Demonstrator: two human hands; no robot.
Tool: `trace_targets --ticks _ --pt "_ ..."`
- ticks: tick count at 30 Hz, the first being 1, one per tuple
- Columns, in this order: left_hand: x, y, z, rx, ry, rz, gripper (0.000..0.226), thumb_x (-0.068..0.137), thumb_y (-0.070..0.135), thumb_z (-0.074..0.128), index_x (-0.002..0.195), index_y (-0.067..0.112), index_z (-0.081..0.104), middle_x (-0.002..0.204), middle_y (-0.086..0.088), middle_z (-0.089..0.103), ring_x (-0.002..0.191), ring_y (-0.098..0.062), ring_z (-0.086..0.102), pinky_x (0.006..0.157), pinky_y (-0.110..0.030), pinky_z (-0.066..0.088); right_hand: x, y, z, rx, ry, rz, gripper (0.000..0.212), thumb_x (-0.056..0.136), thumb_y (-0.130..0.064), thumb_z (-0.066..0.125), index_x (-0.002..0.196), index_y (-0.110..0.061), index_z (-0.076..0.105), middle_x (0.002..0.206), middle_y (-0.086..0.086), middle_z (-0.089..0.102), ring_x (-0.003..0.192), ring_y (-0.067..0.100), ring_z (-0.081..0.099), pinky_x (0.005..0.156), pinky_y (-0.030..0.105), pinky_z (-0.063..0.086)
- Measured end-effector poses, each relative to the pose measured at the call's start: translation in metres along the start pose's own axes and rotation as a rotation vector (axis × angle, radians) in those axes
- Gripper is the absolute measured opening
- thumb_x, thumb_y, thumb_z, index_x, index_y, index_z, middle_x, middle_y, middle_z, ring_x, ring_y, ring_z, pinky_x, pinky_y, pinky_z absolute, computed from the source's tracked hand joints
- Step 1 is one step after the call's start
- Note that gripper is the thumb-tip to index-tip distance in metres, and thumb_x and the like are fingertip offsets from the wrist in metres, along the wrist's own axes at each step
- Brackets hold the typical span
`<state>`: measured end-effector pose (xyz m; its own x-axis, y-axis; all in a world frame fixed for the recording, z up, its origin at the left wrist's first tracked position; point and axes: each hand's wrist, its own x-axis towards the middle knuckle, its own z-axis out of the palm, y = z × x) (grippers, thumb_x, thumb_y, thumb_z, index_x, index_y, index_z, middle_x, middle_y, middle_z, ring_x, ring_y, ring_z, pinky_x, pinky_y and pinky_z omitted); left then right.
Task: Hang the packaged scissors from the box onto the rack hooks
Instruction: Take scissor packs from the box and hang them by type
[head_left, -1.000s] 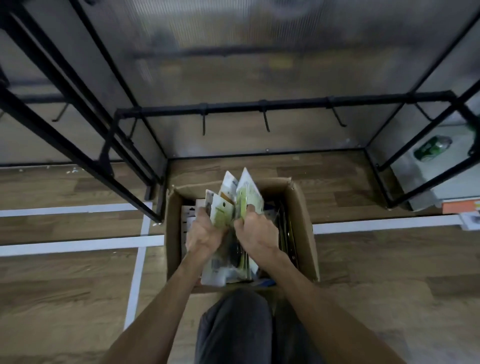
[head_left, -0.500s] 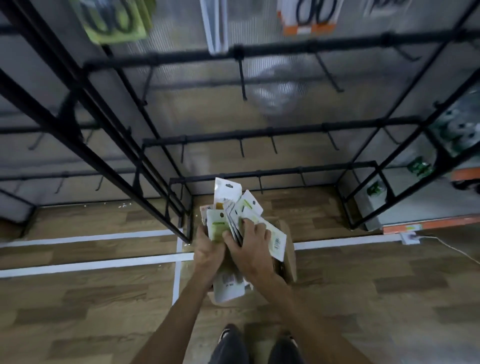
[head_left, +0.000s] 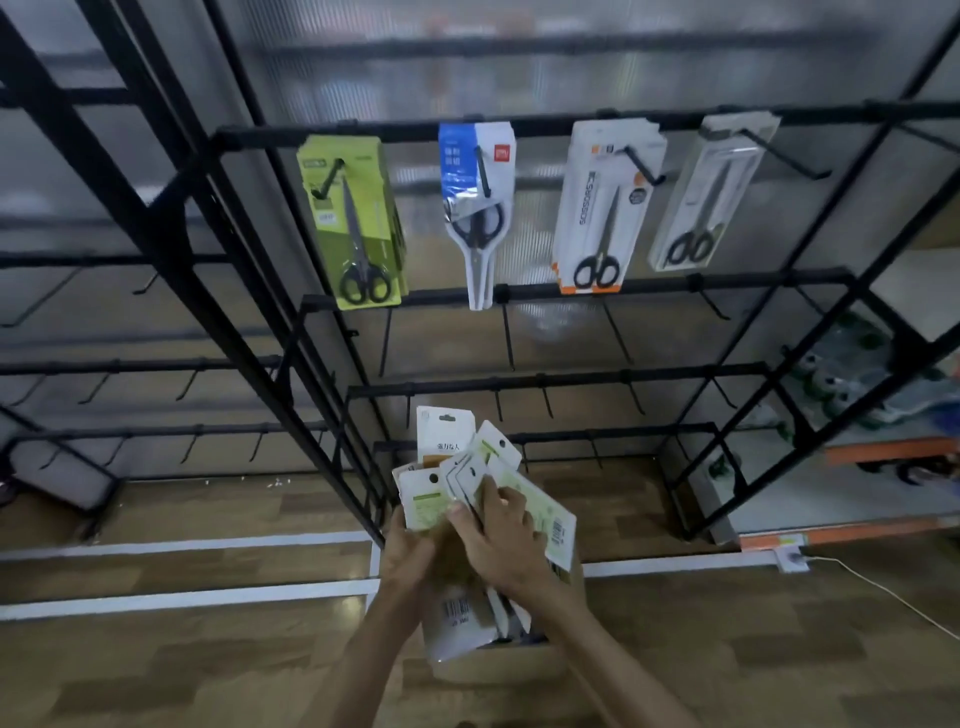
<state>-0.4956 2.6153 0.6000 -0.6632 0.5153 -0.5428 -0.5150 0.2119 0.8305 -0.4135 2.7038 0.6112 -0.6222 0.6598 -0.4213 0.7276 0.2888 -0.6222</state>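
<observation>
The left hand (head_left: 410, 558) and right hand (head_left: 506, 548) together gripped fanned scissor packs (head_left: 447, 431). The box (head_left: 498, 667) sat just beneath them.

One view only: head-worn, wide-angle, looking forward and down. Faces the black rack (head_left: 540, 124) nearly head-on; its bars bow toward the frame edges. Nearest the lens, bottom centre: left hand (head_left: 410, 561) and right hand (head_left: 498, 545), gripping packaged scissors (head_left: 447, 441), forearms entering from the lower edge. Rack farther off, wooden floor (head_left: 156, 649) well below. Top of frame blurred.
</observation>
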Motion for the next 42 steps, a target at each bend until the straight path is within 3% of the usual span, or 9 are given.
trace_targets --ticks 4,8,14,19,23,29,33,35,42 --pt "-0.01 0.013 -0.011 -0.072 0.008 -0.025 0.026 0.094 0.001 0.067 0.117 0.012 0.07 0.107 -0.018 0.076 0.097 -0.036 0.073 0.078 -0.048 0.062 -0.01 -0.01 -0.021 -0.066 -0.014 -0.094 0.063 0.102 -0.055 0.035 0.156 -0.029 0.017 0.158 0.004 0.016 0.14 0.038 0.022 0.116 0.055 0.02" --pt "-0.027 0.032 -0.008 -0.188 -0.142 -0.046 0.024 0.094 -0.006 0.06 0.117 0.001 0.067 0.096 -0.019 0.076 0.083 -0.032 0.075 0.062 -0.039 0.061 -0.013 -0.014 -0.043 -0.139 0.074 -0.118 0.089 0.079 -0.074 0.059 0.149 -0.034 0.02 0.148 0.002 0.018 0.134 0.034 0.021 0.113 0.052 0.024" --pt "-0.032 0.063 0.003 -0.136 -0.188 -0.018 0.025 0.096 -0.013 0.047 0.081 -0.005 0.066 0.058 -0.015 0.063 0.049 -0.02 0.062 0.048 -0.028 0.052 -0.002 -0.026 -0.08 -0.187 0.182 0.024 0.133 0.066 -0.092 0.05 0.154 -0.015 -0.014 0.163 0.011 -0.011 0.151 0.037 -0.011 0.12 0.058 0.0" --pt "-0.029 0.09 0.006 -0.049 -0.236 0.017 0.018 0.096 -0.004 0.056 0.092 -0.004 0.074 0.085 -0.02 0.076 0.07 -0.026 0.075 0.055 -0.033 0.058 -0.004 -0.034 -0.106 -0.049 0.108 0.072 0.111 0.072 -0.085 0.055 0.151 -0.019 0.012 0.154 0.01 0.025 0.139 0.036 0.035 0.116 0.055 0.022" --pt "-0.014 0.097 0.0 0.142 -0.158 0.044 0.01 0.091 0.025 0.072 0.098 0.022 0.078 0.102 -0.01 0.078 0.094 -0.029 0.073 0.079 -0.042 0.061 -0.006 -0.035 -0.098 0.104 0.144 0.039 0.097 0.059 -0.086 0.062 0.13 -0.027 0.033 0.13 -0.003 0.05 0.115 0.02 0.057 0.102 0.05 0.047" --pt "-0.011 0.107 -0.001 0.114 -0.113 -0.033 0.016 0.097 0.027 0.065 0.105 0.015 0.072 0.098 -0.013 0.075 0.093 -0.032 0.07 0.07 -0.035 0.056 -0.008 -0.045 -0.082 0.199 0.242 0.059 0.096 0.06 -0.086 0.061 0.131 -0.024 0.042 0.128 -0.003 0.053 0.117 0.021 0.054 0.099 0.045 0.05" --pt "-0.004 0.106 -0.001 0.11 -0.104 -0.027 0.03 0.09 0.035 0.069 0.104 0.01 0.076 0.094 -0.016 0.078 0.089 -0.036 0.074 0.081 -0.046 0.06 -0.009 -0.058 -0.066 0.204 0.307 0.064 0.096 0.077 -0.077 0.058 0.147 -0.017 0.032 0.15 0.003 0.034 0.138 0.028 0.027 0.108 0.044 0.034" --pt "-0.001 0.103 -0.002 0.114 -0.083 0.002 0.023 0.091 0.029 0.069 0.102 0.01 0.075 0.091 -0.014 0.078 0.086 -0.033 0.074 0.073 -0.039 0.061 -0.009 -0.061 -0.057 0.285 0.273 0.094 0.092 0.081 -0.072 0.058 0.148 -0.016 0.029 0.151 0.006 0.023 0.14 0.031 0.019 0.109 0.046 0.03" --pt "0.021 0.079 0.0 0.096 -0.036 -0.007 0.022 0.093 0.018 0.069 0.114 0.011 0.071 0.097 -0.012 0.076 0.088 -0.029 0.071 0.067 -0.03 0.055 0.008 -0.045 -0.025 0.467 0.126 0.176 0.085 0.07 -0.08 0.061 0.129 -0.02 0.047 0.132 0.007 0.036 0.129 0.03 0.04 0.11 0.047 0.038"
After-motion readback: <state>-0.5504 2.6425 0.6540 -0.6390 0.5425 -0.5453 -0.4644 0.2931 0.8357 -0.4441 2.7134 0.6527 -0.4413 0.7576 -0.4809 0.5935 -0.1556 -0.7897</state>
